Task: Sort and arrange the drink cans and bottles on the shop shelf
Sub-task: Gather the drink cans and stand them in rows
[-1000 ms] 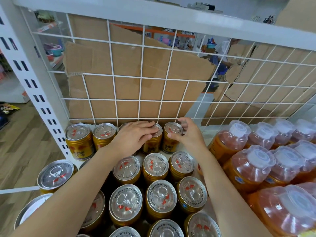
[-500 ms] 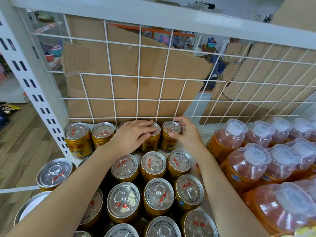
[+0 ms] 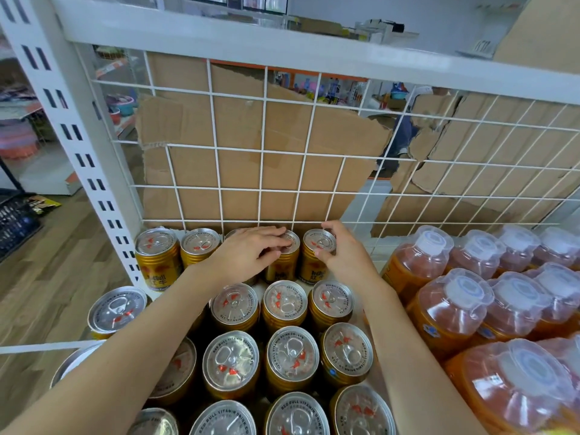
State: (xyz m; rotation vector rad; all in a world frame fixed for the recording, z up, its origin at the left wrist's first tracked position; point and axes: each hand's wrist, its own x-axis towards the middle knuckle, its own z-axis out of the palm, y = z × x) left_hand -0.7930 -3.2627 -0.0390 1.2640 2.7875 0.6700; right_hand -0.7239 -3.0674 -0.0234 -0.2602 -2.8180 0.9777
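Snugging the row along the shelf's (image 3: 375, 261) back edge, it seems: left hand (image 3: 248, 251) curls over one Red Bull can (image 3: 286, 268), right hand (image 3: 343, 254) pinches the end can's (image 3: 315, 244) rim.

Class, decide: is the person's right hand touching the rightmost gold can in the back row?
Touching. The head view shows the right hand with thumb and fingers curled round the lid rim of the rightmost back-row can.
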